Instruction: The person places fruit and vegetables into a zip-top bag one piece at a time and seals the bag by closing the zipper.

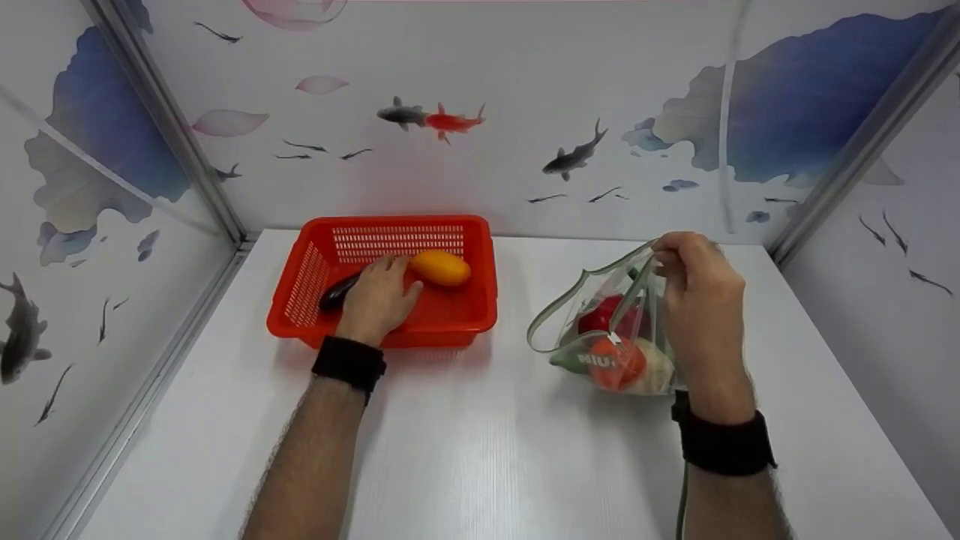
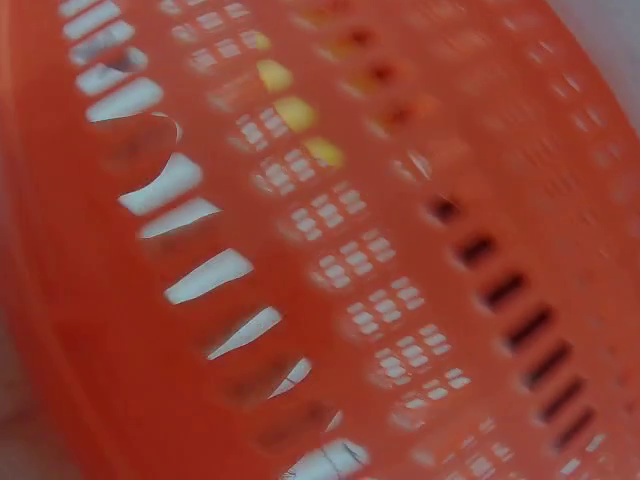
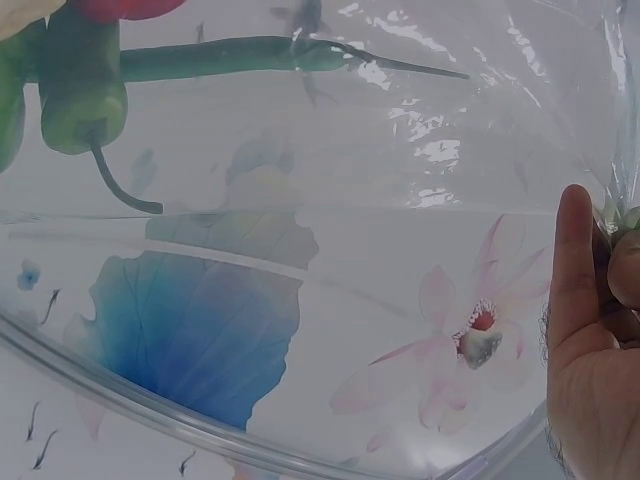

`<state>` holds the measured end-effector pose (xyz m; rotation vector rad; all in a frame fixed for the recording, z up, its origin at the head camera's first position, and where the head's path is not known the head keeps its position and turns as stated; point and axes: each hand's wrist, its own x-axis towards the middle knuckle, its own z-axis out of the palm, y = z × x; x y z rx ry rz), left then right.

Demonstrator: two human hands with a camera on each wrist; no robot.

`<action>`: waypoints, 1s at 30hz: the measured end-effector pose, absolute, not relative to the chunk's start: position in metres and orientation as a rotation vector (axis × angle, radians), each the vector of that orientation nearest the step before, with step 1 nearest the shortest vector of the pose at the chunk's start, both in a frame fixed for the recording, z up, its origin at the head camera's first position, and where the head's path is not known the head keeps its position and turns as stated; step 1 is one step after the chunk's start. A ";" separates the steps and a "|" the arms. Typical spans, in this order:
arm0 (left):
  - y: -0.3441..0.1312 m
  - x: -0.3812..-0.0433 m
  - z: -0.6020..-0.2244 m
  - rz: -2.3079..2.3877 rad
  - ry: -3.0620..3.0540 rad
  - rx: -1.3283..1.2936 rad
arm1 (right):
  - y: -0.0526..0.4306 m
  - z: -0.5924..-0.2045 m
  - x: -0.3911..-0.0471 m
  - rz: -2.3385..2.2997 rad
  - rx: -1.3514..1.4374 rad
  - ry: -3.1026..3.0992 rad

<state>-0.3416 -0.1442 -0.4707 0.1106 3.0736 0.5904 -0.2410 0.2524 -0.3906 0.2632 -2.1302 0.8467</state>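
Observation:
My left hand (image 1: 380,296) reaches into the red plastic basket (image 1: 480,330), lying over a dark eggplant (image 1: 337,291) with its thumb spread from the fingers. Beside the fingertips is an orange-yellow, mango-like fruit (image 1: 441,268). The hand's underside is hidden. The left wrist view is filled by the slotted basket wall (image 2: 100,330). At the right, my right hand (image 1: 705,300) pinches the rim of a clear drawstring bag (image 1: 559,319) and holds it up. Inside show a red vegetable (image 1: 598,315), an orange-red tomato (image 1: 616,365), a whitish vegetable (image 1: 654,369) and green peppers (image 3: 85,100).
Basket and bag stand on a white table (image 1: 480,435), the basket toward the back left. Printed wall panels (image 1: 510,180) enclose the back and both sides. A cord (image 1: 682,502) hangs by the right forearm.

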 end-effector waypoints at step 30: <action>-0.197 -0.357 -0.484 0.493 2.931 -0.083 | 0.250 -0.392 -0.241 0.851 0.253 -2.165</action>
